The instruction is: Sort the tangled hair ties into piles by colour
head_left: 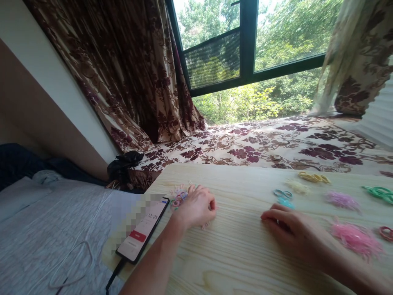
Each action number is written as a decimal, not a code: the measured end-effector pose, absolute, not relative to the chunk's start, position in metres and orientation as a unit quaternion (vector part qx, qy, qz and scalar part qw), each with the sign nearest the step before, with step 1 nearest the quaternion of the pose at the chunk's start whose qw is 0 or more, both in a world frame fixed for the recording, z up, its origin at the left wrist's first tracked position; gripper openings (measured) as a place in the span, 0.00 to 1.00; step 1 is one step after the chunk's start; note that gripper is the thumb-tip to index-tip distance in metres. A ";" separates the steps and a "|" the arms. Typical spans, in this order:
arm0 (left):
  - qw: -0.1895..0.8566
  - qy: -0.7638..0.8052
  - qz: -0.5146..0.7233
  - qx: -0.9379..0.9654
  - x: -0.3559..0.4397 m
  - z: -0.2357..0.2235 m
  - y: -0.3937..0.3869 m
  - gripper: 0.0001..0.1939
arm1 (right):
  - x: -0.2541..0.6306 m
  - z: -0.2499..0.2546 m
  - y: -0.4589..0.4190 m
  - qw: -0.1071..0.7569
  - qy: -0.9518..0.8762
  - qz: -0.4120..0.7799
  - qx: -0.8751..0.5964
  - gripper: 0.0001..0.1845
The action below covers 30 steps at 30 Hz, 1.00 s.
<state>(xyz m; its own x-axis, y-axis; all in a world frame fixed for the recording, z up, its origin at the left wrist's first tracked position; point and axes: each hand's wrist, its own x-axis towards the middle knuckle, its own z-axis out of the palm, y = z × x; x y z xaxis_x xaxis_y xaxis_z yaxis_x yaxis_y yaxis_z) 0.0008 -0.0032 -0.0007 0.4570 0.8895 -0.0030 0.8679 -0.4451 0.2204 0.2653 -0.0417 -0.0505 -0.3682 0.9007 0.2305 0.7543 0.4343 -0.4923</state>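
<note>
Left hand: fingers curled down over the edge of a mixed-colour pile of small pieces and rings; whether anything is pinched beneath cannot be told. Right hand: thumb and fingers narrowly bent together, tips just beside a turquoise pile; the hand hides whether it holds a piece. Both hands are low over a pale wooden tabletop.

Sorted by colour around the right hand: grey-blue rings touching the turquoise pile; a cream pile beside yellow rings; a lilac pile; green rings; a pink pile near a red ring.

Left margin: a phone with a cable attached. Beyond the table: a crumpled black bag, contents hidden, and a floral cloth below the window.
</note>
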 end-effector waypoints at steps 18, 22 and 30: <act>0.062 0.508 0.054 0.857 0.002 -0.002 -0.004 0.10 | 0.261 -0.036 -0.044 0.224 -0.810 0.168 -0.515 0.16; 0.060 0.497 0.074 0.863 0.006 -0.001 -0.005 0.09 | 0.259 -0.034 -0.045 0.223 -0.812 0.159 -0.516 0.17; 0.224 0.502 0.205 0.810 0.027 -0.003 -0.015 0.04 | 0.256 -0.035 -0.046 0.292 -0.776 0.213 -0.516 0.16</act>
